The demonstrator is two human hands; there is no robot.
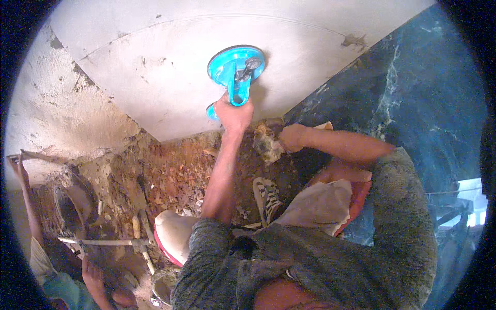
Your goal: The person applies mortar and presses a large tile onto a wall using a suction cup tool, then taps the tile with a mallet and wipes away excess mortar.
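Suction lifter (225,64), held by left hand (235,114) against pale slab (170,88); right hand (293,137) near slab's lower-right corner, grip indiscernible.

The suction lifter (222,66) sat against the far panel (160,67) — left of the slab (434,93). Rubble (175,173) lay nearer — with 1 co-worker (67,289) to its near left.

No legible text, labels, numbers or signs; grainy view, perhaps missed.
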